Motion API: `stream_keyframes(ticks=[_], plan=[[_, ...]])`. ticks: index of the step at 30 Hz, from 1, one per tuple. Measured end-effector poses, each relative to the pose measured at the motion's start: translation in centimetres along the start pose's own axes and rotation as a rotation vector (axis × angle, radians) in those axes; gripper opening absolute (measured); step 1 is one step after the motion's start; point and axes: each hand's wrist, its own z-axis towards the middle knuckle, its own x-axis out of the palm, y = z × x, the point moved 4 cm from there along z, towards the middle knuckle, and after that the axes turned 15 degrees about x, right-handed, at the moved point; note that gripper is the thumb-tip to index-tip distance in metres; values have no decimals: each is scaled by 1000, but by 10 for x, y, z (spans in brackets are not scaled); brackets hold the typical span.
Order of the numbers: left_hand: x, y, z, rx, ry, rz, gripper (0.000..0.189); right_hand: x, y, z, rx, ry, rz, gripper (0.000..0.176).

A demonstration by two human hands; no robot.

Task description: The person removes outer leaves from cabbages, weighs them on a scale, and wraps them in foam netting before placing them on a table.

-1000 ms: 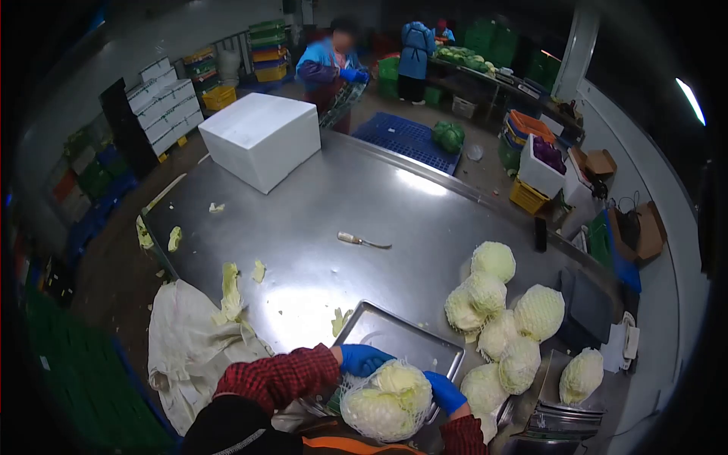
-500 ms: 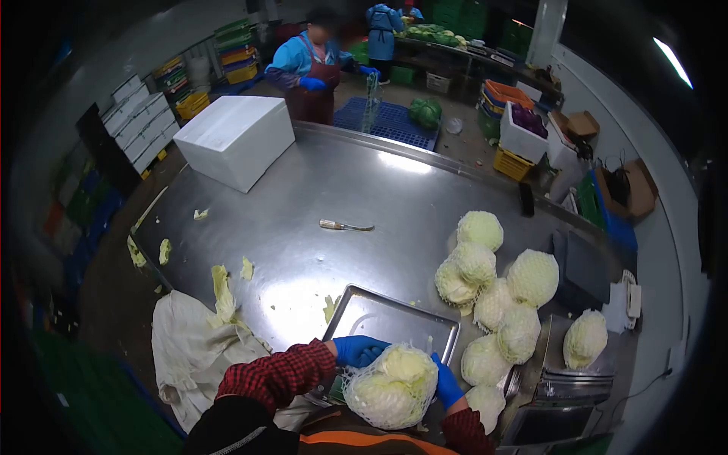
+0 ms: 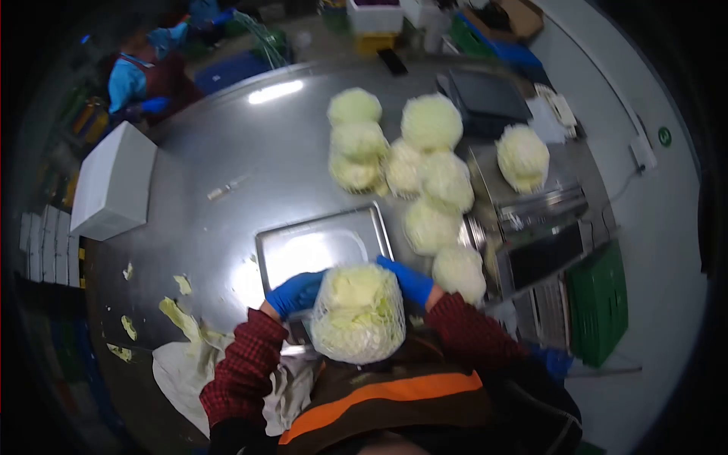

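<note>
Both my hands wear blue gloves and hold a white mesh net bag of pale green cabbage [image 3: 356, 312] against my chest. My left hand [image 3: 294, 293] grips the bag's left side and my right hand [image 3: 409, 279] grips its right side. Just beyond the bag lies a shallow steel tray [image 3: 322, 241] on the steel table [image 3: 220, 144]. To the right of the tray sits a cluster of several netted cabbages [image 3: 409, 167]. One more netted cabbage [image 3: 522, 155] rests on a scale at the right.
A white foam box [image 3: 114, 182] stands at the table's left. A knife [image 3: 227, 187] lies mid-table. Cabbage leaf scraps [image 3: 178, 315] and a white cloth [image 3: 178, 375] lie at the near left edge. A person in blue [image 3: 144, 76] works at the far side. Green crate [image 3: 599, 299] at right.
My head has tipped down and turned, so the whole scene shifted. The netted cabbage bag has come up closer to my chest, still held by both hands.
</note>
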Motion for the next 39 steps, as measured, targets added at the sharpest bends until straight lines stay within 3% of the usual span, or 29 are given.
stream_keyframes(ticks=[1,2,3,5,6,8,9,10,11,12,13,14,15,16,17,18,20,22,25,26,28,31,32,34,36,38,39], plan=[[32,-17,-18,166,41,224,24,-3,-7,-9,-50,-37,-11,40],[65,-27,-37,301,95,434,21,-2,-12,-16,-74,63,-40,41],[51,-8,-34,292,111,435,20,13,-13,-32,58,124,55,40],[18,-3,-19,408,40,529,24,15,-16,-36,-158,114,-36,42],[15,6,-26,468,-50,607,29,3,-33,-16,-90,197,106,42],[106,3,-89,607,-92,218,46,15,-41,-20,-43,231,175,43],[110,19,-85,437,-49,-200,52,14,-44,-24,-149,282,92,47],[120,34,-88,357,66,-181,52,15,-47,-26,-115,259,96,49],[127,41,-96,406,214,-210,63,18,-38,-58,-268,4,-159,66],[130,44,-102,481,315,-252,75,17,-38,-59,-271,-99,-155,58],[116,51,-100,470,312,-242,75,1,-48,-55,-242,-140,-90,58],[85,59,-98,515,238,-119,80,-2,-56,-39,-192,-138,-48,58],[61,65,-105,575,144,0,85,10,-54,-56,-278,60,36,54],[65,75,-115,578,187,-135,87,4,-72,-45,-310,131,95,53],[45,90,-127,578,126,-131,83,-3,-79,-51,-500,84,-43,54],[20,106,-131,574,80,-122,79,-18,-96,-41,-527,64,-160,67],[-13,135,-132,567,58,-17,61,-22,-110,-53,-528,63,-261,82],[-5,126,-132,441,-246,396,58,-13,-92,-63,-445,-34,-389,92],[40,77,-93,590,-106,515,67,-2,-73,-55,-332,48,-97,84],[19,70,-88,517,-171,497,55,-6,-60,-50,-260,99,45,79],[74,15,-74,421,-225,289,62,4,-10,-62,-244,89,50,73],[97,-56,-18,615,-99,163,56,14,79,-67,-348,-26,47,64],[105,-78,6,598,-51,-24,56,14,112,-64,-373,4,61,65],[131,-138,52,678,9,3,59,-3,179,-46,-319,155,110,68],[166,-199,92,764,101,60,65,-16,247,-47,-279,270,57,71],[178,-247,145,717,144,60,67,-43,316,-40,-430,95,-251,71],[179,-267,176,684,173,59,70,-47,350,-37,-447,104,-323,71]])
